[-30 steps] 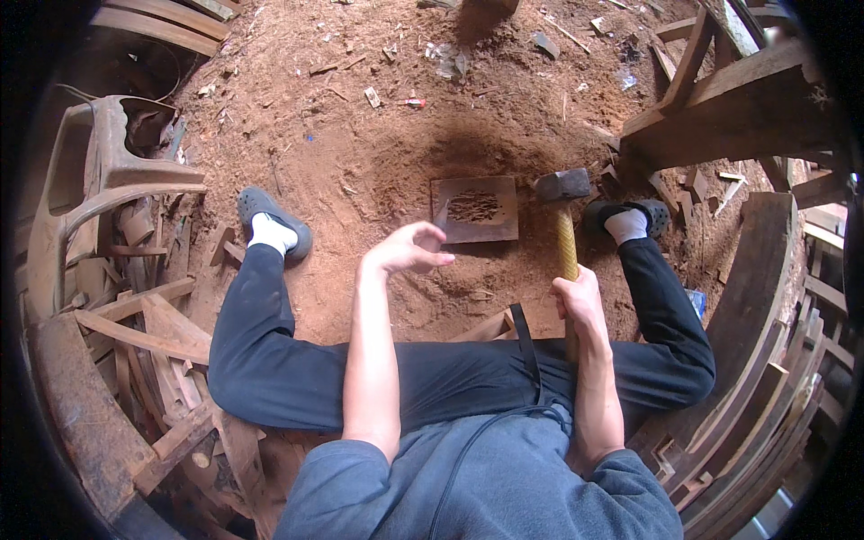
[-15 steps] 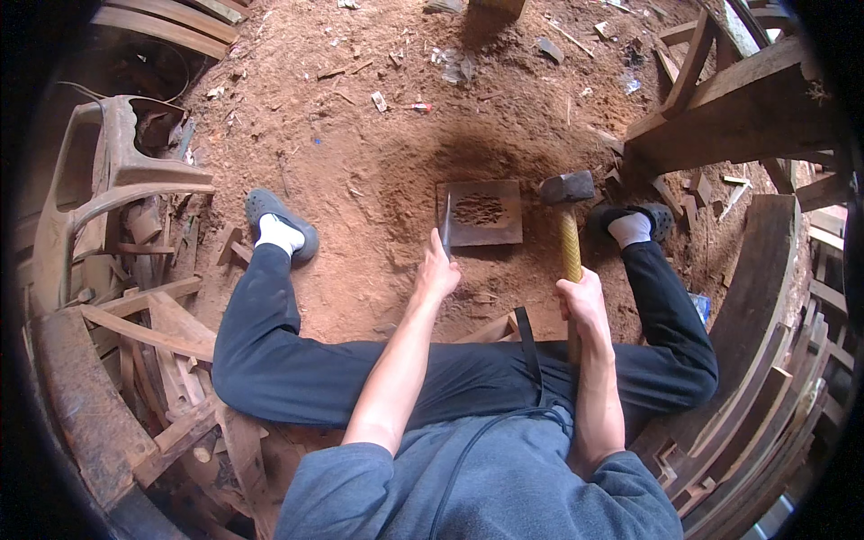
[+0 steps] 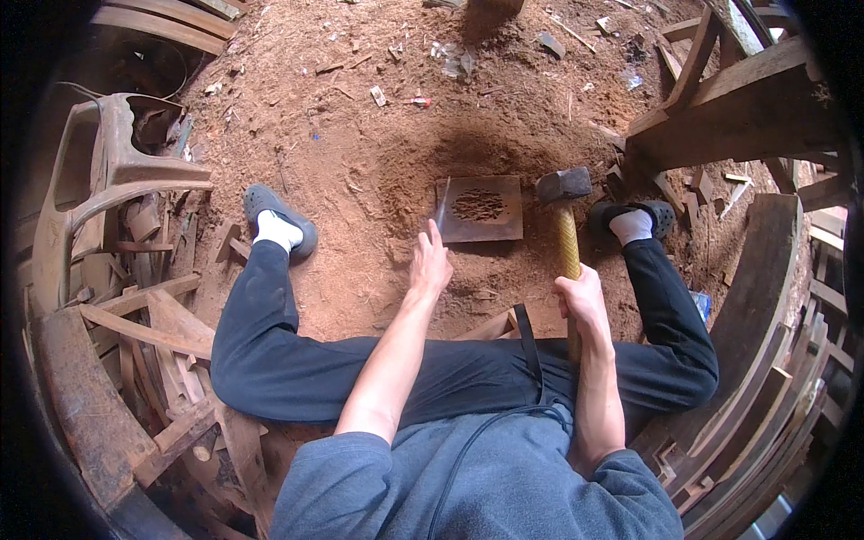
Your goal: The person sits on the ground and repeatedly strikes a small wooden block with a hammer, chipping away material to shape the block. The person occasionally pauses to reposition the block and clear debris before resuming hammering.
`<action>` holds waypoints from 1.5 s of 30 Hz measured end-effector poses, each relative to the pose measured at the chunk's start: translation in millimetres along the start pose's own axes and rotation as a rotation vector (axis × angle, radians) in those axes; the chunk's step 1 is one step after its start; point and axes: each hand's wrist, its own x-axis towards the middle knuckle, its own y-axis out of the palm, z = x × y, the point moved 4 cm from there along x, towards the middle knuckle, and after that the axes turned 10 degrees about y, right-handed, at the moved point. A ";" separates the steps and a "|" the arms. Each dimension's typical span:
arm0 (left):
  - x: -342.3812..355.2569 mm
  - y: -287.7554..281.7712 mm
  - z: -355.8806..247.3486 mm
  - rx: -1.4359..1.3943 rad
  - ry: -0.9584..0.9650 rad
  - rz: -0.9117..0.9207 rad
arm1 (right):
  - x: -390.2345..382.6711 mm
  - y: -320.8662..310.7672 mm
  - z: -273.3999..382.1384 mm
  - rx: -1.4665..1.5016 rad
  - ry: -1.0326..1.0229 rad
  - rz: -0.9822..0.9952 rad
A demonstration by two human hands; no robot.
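My left hand [image 3: 431,266] closes around a slim, tapered metal chisel [image 3: 443,205], its index finger laid along the shaft. The chisel's narrow end points away from me, over the left edge of a square flat panel [image 3: 508,232] on the ground. I cannot tell whether it touches the panel. A jagged, dark, openwork-looking pattern fills the panel's middle. My right hand [image 3: 583,300] wraps round the yellow handle of a hammer [image 3: 564,186]. The hammer's grey head is raised just right of the panel, and the lower handle passes over my lap.
Sawdust-covered ground [image 3: 360,216] with scraps surrounds the panel. Left stand a worn plastic chair [image 3: 117,171] and stacked wood offcuts [image 3: 144,337]. A heavy timber frame [image 3: 720,117] and long boards [image 3: 751,315] lie to the right. My feet flank the work.
My left hand has shifted slightly left and turned, its index finger stretching further along the chisel. The hammer has moved a little left; the panel lies where it was.
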 end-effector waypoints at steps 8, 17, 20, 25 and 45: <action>-7.4 2.3 -12.9 -0.063 -0.188 0.030 | -0.4 -0.6 -1.1 -0.021 0.041 -0.007; 9.9 0.0 -9.1 -0.087 -0.161 0.019 | 5.7 -1.5 -7.3 -0.087 0.045 -0.024; 0.7 -0.2 -7.0 -0.153 -0.264 0.022 | 6.6 -1.3 -8.1 -0.091 0.040 -0.027; -8.1 -1.4 -21.5 -0.146 -0.186 -0.010 | 8.1 -0.2 -9.3 -0.078 0.037 0.004; -26.7 7.5 -26.5 -0.250 -0.336 0.172 | 7.5 1.0 -9.0 -0.164 0.058 -0.011</action>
